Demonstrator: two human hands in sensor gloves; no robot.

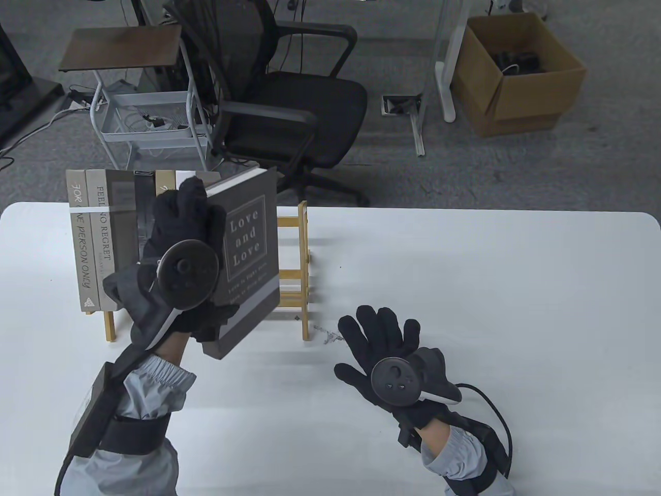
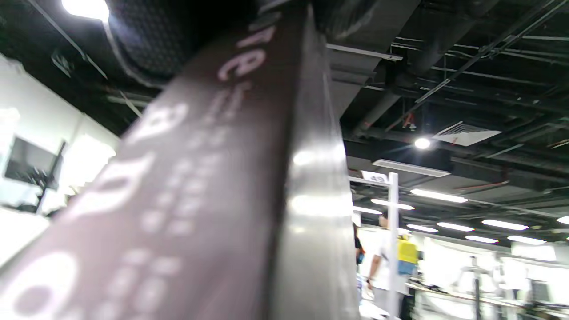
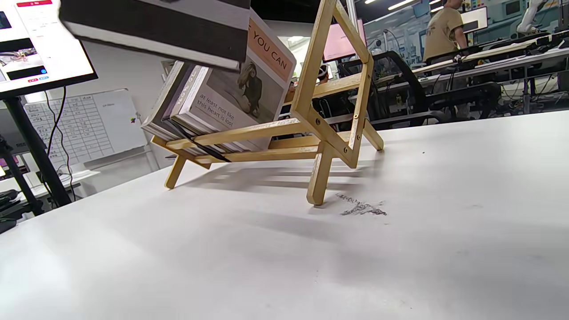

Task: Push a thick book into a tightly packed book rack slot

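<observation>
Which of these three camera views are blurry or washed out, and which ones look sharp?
Table view: sharp and evenly lit, the Love and Love book held up by the left hand. Left wrist view: the book fills the frame, blurred, with ceiling-light glare. Right wrist view: the wooden rack is crisp, soft shadows beneath.

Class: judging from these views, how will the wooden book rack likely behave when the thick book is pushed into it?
The wooden book rack looks light and slatted, so it may slide on the smooth white table. Nothing braces it: the right hand lies apart, so it might tip.
</observation>
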